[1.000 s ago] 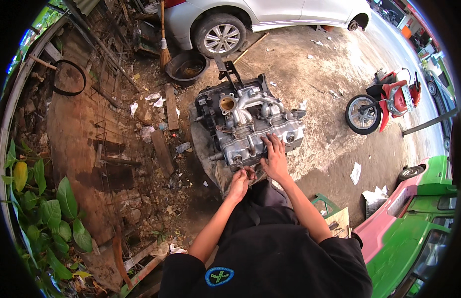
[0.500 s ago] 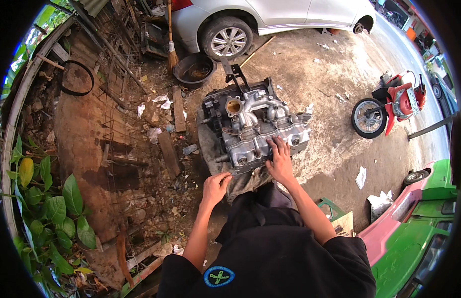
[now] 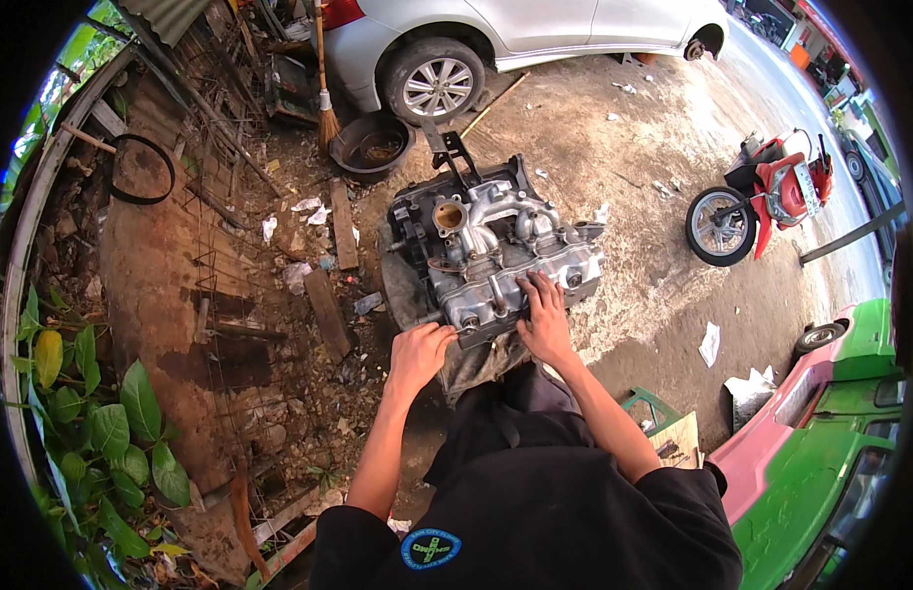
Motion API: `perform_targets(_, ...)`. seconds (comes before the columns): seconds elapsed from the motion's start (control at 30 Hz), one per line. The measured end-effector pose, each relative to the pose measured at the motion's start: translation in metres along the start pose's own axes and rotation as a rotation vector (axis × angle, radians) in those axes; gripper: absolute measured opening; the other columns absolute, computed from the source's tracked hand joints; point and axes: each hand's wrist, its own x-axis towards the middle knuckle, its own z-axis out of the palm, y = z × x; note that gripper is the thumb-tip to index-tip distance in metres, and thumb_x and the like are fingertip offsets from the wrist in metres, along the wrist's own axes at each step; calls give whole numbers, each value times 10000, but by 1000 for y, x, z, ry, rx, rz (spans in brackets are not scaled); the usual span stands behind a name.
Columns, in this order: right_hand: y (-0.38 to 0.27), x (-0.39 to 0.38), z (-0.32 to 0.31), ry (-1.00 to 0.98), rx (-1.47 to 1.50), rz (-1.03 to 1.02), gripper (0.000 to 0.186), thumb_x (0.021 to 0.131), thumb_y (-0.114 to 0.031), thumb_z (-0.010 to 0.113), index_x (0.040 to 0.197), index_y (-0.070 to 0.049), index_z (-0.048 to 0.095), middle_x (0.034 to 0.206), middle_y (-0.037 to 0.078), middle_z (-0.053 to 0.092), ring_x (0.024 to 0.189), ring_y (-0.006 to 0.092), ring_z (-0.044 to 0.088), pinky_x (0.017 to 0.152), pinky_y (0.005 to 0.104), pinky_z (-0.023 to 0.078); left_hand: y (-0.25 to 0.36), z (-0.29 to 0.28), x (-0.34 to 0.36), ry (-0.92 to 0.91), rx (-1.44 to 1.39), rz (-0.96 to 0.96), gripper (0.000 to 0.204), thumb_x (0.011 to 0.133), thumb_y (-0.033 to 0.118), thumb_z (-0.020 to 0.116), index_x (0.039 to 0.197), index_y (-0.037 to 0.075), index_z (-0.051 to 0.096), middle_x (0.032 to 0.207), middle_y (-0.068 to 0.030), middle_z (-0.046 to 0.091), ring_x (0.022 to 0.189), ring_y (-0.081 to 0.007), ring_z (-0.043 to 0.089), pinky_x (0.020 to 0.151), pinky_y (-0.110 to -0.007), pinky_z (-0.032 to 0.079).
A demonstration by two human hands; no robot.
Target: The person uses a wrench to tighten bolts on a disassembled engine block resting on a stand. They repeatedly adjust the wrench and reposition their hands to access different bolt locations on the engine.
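Note:
A car engine (image 3: 402,224) stands in front of me on a grey, cloth-like cover (image 3: 393,280). It has a silver intake manifold (image 3: 501,202) and a silver valve cover (image 3: 508,287) along its near side. My right hand (image 3: 545,323) rests on the near edge of the valve cover, fingers stretched out over the metal. At the engine's near left corner is my left hand (image 3: 417,359). Its fingers are curled together against the edge, and whatever lies between their tips is hidden.
Behind the engine are a black basin (image 3: 370,147), a broom (image 3: 329,123) and a silver car (image 3: 545,29). A red motorcycle (image 3: 771,197) stands to the right, with a green and pink vehicle (image 3: 821,452) nearer. Planks (image 3: 329,315) and litter lie left.
My left hand has moved up against the engine's near left corner, its fingers now closer to the edge. My right hand stays on the valve cover. The whole view has shifted slightly.

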Motion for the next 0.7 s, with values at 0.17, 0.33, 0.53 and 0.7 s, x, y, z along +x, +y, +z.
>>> perform_targets(0.17, 0, 1, 1, 8, -1, 1, 812, 769, -94, 700, 1520, -135, 393, 1560, 141, 375, 1526, 342, 256, 1256, 543, 182, 8, -4, 12, -110, 114, 8, 145, 909, 210, 690, 928, 75, 739, 806, -95, 690, 830, -305, 698, 686, -418, 557)
perform_targets(0.33, -1, 0, 1, 13, -5, 3, 805, 767, -95, 697, 1516, -133, 403, 1553, 141, 382, 1517, 348, 269, 1251, 547, 191, 9, 7, 4, -118, 54, -124, 146, 932, 196, 666, 924, 62, 722, 830, -139, 714, 792, -361, 700, 681, -468, 558)
perform_targets(0.53, -2, 1, 2, 41, 3, -5, 777, 753, -92, 655, 1494, -108, 421, 1529, 160, 405, 1505, 366, 284, 1252, 546, 183, 12, 92, -33, 51, -513, -490, 346, 1050, 278, 579, 918, -8, 721, 605, -105, 650, 541, -242, 642, 555, -377, 486)
perform_targets(0.7, -1, 1, 3, 46, -2, -10, 777, 748, -93, 652, 1492, -104, 425, 1525, 160, 412, 1504, 366, 286, 1254, 544, 182, 33, 165, -33, 189, -1369, -524, 465, 1121, 345, 424, 1021, -41, 664, 874, -83, 669, 792, -163, 633, 781, -321, 493)
